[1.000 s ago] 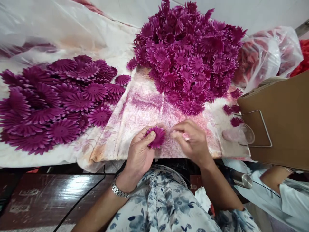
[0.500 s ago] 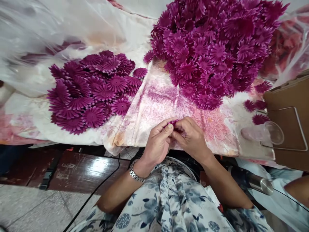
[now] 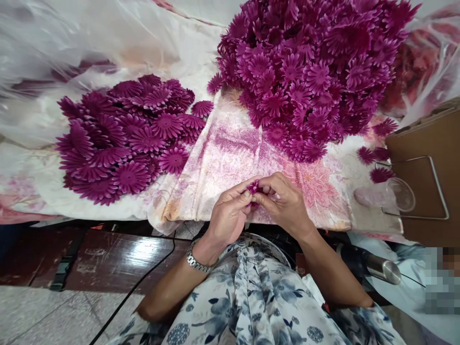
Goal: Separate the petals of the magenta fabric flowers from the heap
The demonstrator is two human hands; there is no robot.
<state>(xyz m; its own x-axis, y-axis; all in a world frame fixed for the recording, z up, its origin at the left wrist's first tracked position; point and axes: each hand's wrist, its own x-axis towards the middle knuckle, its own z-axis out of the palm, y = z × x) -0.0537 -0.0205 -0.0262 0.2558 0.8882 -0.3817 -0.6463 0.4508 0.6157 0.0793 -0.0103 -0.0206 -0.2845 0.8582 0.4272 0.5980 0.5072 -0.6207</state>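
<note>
Between my fingertips is a small purple artificial flower (image 3: pixel 253 187), partly covered by them. My left hand (image 3: pixel 230 211), with a metal watch on its wrist, pinches it from the left. My right hand (image 3: pixel 285 201) grips it from the right with thumb and forefinger. Both hands are over the near edge of the flowered cloth (image 3: pixel 230 163). Beyond them on the right rises a big heap of purple flower pieces (image 3: pixel 305 86). To the left lies a lower pile of flat, wide purple flower pieces (image 3: pixel 125 143).
At the right are a cardboard box (image 3: pixel 424 182) with a wire frame (image 3: pixel 436 187) and a clear plastic cup (image 3: pixel 384 196) on its side. Some loose flowers (image 3: pixel 381 175) lie near the box. Clear plastic sheeting (image 3: pixel 89 38) covers the back left.
The small flower shows more between my fingertips now, and my hands have drawn slightly apart. The whole view has shifted a little.
</note>
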